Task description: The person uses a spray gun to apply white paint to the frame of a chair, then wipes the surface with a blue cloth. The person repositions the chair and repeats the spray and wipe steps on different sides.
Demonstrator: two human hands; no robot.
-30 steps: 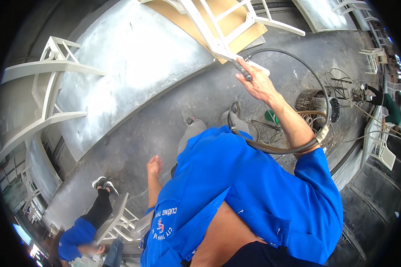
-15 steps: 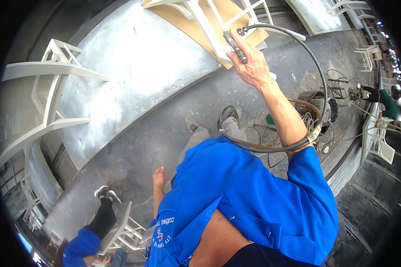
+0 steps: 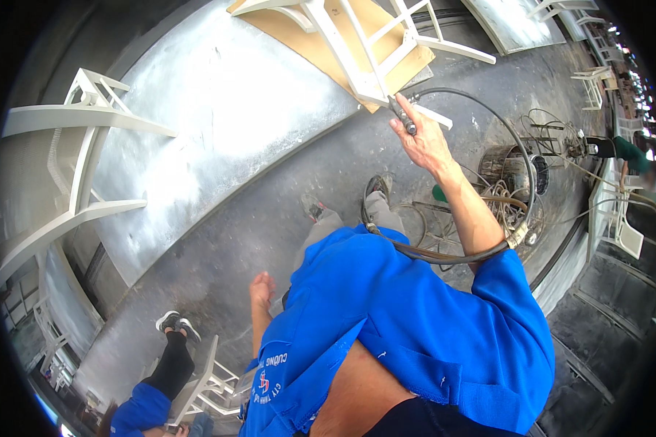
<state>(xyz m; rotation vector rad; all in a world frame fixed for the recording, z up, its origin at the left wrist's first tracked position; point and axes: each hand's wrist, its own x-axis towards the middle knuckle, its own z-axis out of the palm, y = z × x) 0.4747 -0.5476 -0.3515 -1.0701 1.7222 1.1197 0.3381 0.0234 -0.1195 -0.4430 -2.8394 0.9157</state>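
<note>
Spray gun [image 3: 403,116] within right-hand fingers [image 3: 415,140]

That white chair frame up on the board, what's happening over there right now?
A person in a blue shirt holds a dark spray tool in the right hand, raised toward the white chair frame lying on a brown board. A black hose loops from the tool around the forearm. The left hand hangs free, holding nothing. Another person in blue crouches by a second white frame at lower left.
</note>
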